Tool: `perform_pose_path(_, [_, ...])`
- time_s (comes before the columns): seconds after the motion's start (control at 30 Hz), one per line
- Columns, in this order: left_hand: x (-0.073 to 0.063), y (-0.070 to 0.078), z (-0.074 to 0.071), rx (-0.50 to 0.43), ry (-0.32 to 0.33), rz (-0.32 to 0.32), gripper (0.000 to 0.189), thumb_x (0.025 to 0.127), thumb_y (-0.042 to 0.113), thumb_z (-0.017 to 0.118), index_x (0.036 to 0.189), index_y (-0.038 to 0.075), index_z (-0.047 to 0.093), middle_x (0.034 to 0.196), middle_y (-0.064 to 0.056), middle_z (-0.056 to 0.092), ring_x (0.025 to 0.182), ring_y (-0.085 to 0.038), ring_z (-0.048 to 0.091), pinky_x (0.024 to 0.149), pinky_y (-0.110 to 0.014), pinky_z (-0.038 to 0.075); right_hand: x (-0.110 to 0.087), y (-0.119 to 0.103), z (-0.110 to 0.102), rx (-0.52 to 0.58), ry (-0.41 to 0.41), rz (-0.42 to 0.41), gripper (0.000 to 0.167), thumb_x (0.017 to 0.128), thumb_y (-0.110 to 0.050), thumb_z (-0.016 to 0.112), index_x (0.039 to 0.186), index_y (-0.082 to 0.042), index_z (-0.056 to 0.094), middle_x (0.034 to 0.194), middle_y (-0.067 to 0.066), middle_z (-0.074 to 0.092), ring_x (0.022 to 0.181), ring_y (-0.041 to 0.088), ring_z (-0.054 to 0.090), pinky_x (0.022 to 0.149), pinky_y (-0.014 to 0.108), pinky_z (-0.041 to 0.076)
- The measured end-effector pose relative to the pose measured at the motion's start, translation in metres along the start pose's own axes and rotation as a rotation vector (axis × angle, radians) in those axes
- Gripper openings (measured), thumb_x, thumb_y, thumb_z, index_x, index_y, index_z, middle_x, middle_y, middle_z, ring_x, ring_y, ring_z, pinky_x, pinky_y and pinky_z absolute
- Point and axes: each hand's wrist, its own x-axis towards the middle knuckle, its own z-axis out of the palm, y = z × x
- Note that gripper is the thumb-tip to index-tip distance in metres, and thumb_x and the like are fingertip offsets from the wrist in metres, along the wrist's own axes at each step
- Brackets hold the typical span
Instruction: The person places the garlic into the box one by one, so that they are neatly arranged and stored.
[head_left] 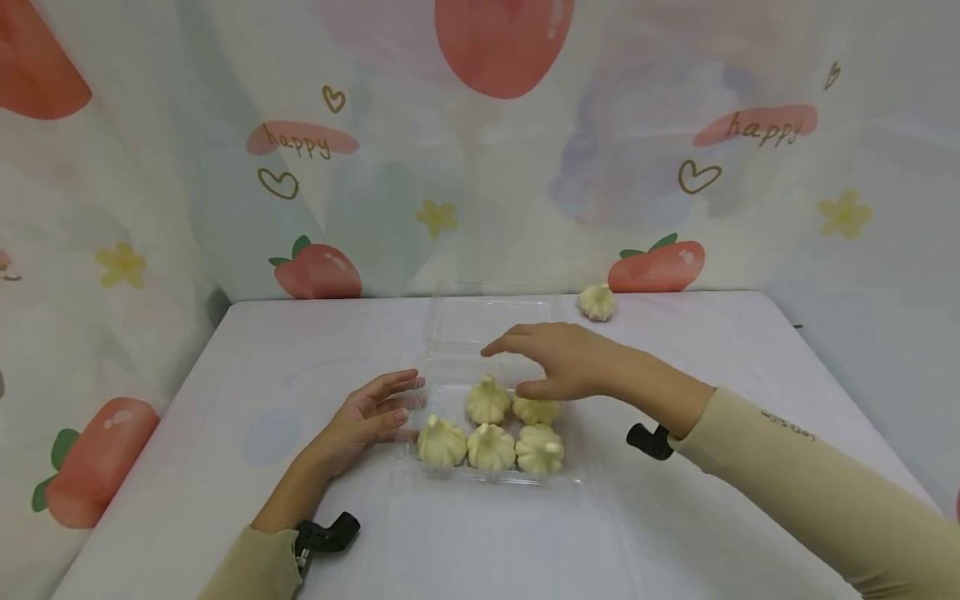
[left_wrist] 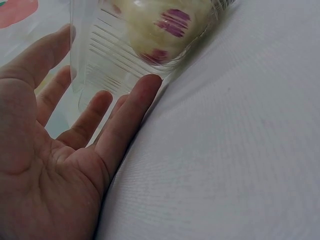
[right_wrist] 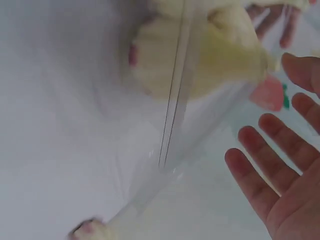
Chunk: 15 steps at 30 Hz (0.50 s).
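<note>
Several pale garlic bulbs [head_left: 491, 448] sit in a clear plastic clamshell box [head_left: 480, 477], in a front row and a back row. Its transparent lid [head_left: 487, 323] lies folded back toward the wall. My left hand [head_left: 360, 421] is at the box's left side, fingers spread and fingertips at the wall; through that wall a bulb with purple marks [left_wrist: 172, 24] shows in the left wrist view. Over the back right of the box hovers my right hand [head_left: 573, 360], fingers loosely extended and holding nothing, partly hiding the back right bulb [head_left: 536, 410].
One more garlic bulb [head_left: 597, 302] stands alone at the table's back edge, right of the lid. A white cloth covers the table [head_left: 480, 542]. Printed fabric [head_left: 495, 183] with fruit and flowers hangs behind and at the sides.
</note>
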Motion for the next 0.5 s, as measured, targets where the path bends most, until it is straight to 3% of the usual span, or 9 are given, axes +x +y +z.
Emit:
perform_pose_path(0.1, [0.001,-0.002,-0.001,0.006,-0.005,0.008,0.061,0.1,0.005,0.058,0.154,0.002,0.03,0.157,-0.018,0.035,0.137,-0.032,0.044,0.092,-0.046,0.057,-0.005,0.023,-0.009,-0.004,0.089,0.036,0.052,0.091,-0.027,0.071,0.14,-0.023,0.055,0.143,0.002,0.054,0.129,0.027,0.053,0.101,0.048,0.048])
perform_pose_path(0.23, [0.001,-0.001,-0.001,0.004,-0.003,0.007,0.061,0.099,0.005,0.058,0.154,0.002,0.03,0.156,-0.018,0.035,0.137,-0.034,0.043,0.092,-0.047,0.057,-0.008,0.059,-0.012,-0.051,0.205,0.176,0.054,0.09,-0.025,0.074,0.14,-0.017,0.056,0.148,0.015,0.048,0.135,0.041,0.044,0.103,0.058,0.043])
perform_pose_path(0.37, [0.0,-0.001,-0.001,-0.003,-0.002,0.006,0.061,0.099,0.005,0.058,0.154,0.002,0.031,0.156,-0.019,0.035,0.137,-0.034,0.042,0.092,-0.047,0.057,-0.013,0.094,-0.01,-0.043,0.267,0.327,0.064,0.087,-0.023,0.076,0.145,-0.017,0.05,0.155,0.023,0.035,0.14,0.048,0.033,0.106,0.065,0.038])
perform_pose_path(0.5, [0.0,-0.001,-0.001,-0.003,0.0,0.005,0.061,0.099,0.006,0.059,0.154,0.004,0.032,0.156,-0.019,0.035,0.138,-0.034,0.042,0.092,-0.047,0.057,-0.018,0.118,-0.008,0.012,0.301,0.416,0.073,0.085,-0.021,0.076,0.15,-0.015,0.043,0.157,0.029,0.027,0.142,0.051,0.026,0.108,0.069,0.032])
